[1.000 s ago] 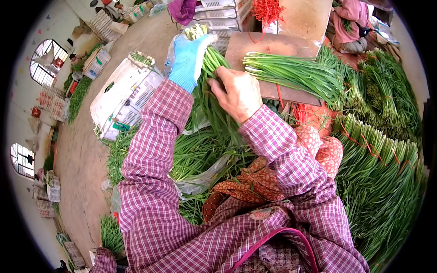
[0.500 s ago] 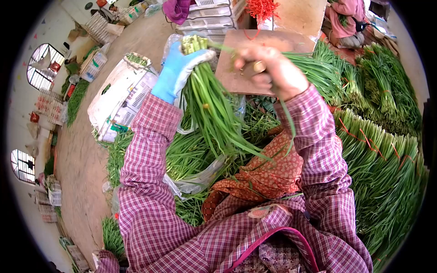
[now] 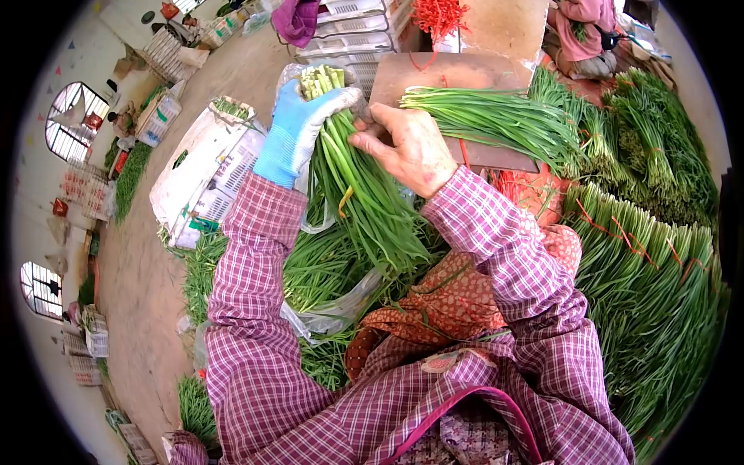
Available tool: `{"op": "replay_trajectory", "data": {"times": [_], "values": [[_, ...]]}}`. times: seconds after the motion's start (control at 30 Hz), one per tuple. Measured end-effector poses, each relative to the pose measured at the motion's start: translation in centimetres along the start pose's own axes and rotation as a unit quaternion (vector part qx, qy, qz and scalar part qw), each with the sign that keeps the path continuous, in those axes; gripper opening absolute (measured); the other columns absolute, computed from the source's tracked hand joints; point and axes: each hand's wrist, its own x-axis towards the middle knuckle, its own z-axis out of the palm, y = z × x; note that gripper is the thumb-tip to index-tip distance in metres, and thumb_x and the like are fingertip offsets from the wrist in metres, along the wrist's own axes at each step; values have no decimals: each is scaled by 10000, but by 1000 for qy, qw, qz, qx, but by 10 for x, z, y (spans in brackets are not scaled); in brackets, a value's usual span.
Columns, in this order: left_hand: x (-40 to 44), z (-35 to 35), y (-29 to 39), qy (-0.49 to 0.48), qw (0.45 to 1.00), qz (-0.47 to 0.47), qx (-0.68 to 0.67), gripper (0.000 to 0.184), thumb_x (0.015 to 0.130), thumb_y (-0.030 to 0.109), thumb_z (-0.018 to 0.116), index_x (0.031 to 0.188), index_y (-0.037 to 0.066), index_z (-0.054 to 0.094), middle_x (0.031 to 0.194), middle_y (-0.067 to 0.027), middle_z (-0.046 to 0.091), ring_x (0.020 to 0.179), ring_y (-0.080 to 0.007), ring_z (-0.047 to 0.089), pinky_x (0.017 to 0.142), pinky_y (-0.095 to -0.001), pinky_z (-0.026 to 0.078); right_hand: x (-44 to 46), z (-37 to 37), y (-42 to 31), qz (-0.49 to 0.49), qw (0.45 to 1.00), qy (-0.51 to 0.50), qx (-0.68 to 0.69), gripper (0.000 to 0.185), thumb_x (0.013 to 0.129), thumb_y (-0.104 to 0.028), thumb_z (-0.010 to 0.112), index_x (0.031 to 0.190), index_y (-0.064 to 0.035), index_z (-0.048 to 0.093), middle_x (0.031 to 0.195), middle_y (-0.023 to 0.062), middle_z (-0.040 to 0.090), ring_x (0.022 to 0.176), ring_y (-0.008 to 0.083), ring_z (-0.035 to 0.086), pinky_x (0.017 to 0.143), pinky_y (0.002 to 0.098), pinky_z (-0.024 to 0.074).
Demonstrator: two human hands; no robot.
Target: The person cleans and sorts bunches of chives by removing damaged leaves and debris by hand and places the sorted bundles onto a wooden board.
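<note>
My left hand, in a blue and white glove, is wrapped round a bunch of green stalks, pale cut ends up and leaves hanging down. One yellowed leaf shows on its front. My bare right hand touches the bunch's right side just below the glove, thumb and fingers pinched; what lies between them is too small to make out. Behind it, a loose pile of similar stalks lies on a brown board. Below the held bunch, more greens lie in clear plastic.
Tied bundles stand at the right, more behind them. Red ties hang at the top beside stacked white crates. A white box stands at the left. Another person sits at the top right.
My right hand pulled away to the right with a long leaf, then came back to the bunch without that leaf showing. My left hand keeps its hold, and the yellowed leaf now shows.
</note>
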Motion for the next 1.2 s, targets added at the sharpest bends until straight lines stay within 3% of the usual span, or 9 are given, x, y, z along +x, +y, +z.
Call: {"op": "replay_trajectory", "data": {"times": [0.27,0.4,0.43,0.5,0.57,0.63,0.83,0.97,1.2], "values": [[10,-10,-18,-55,979,67,183,281,777,189,775,970,25,652,810,-20,656,703,-63,588,614,-233,502,3,-47,5,-38,979,-10,-198,170,833,-286,655,840,-125,709,686,106,667,591,248,649,583,371,523],[5,-4,-5,-69,953,-43,290,260,797,239,749,967,74,643,792,-36,664,711,-125,631,648,-274,523,-13,-85,23,-10,958,-21,-286,263,869,-388,616,861,-147,722,666,80,662,576,231,650,567,371,527],[2,2,-9,-76,915,85,387,271,789,267,728,961,78,639,795,-71,671,704,-208,653,661,-337,536,-22,-89,30,18,944,-74,-320,294,868,-415,604,868,-145,723,704,87,665,616,244,654,587,381,526],[-15,40,-14,-62,807,240,536,244,754,222,681,967,109,640,785,-73,658,726,-210,655,661,-361,531,-45,-86,51,46,929,-141,-340,339,882,-434,572,902,-132,722,820,103,664,733,286,650,646,401,515],[-37,92,-23,-151,708,249,644,121,754,223,582,860,188,629,788,-58,634,721,-214,625,627,-363,491,-56,-91,57,53,950,-102,-290,280,878,-363,590,923,-117,716,838,102,652,754,303,642,663,397,505],[-66,130,-50,-224,682,245,652,94,785,224,559,854,196,616,819,-11,612,798,-184,601,670,-346,443,-62,-104,59,95,958,-73,-262,209,866,-278,615,951,-113,710,842,98,664,761,306,645,679,377,507],[-161,245,-89,-421,687,233,545,173,847,194,529,909,115,670,853,-28,643,855,-201,594,730,-360,425,-84,-137,18,213,972,-55,-77,148,881,-94,621,960,22,666,753,89,673,693,85,618,640,251,501],[-223,289,-112,-400,646,337,556,109,801,204,581,810,134,665,746,8,580,725,-169,538,656,-344,381,-113,-144,5,293,952,-56,-74,264,860,-247,695,795,6,661,557,-1,538,518,76,452,489,259,376],[-226,301,-123,-493,559,339,574,186,825,208,554,863,88,691,833,-26,633,764,-190,577,667,-338,376,-128,-117,-15,233,950,-208,-27,130,866,-67,643,956,27,640,809,79,665,719,128,631,651,286,513]]}}
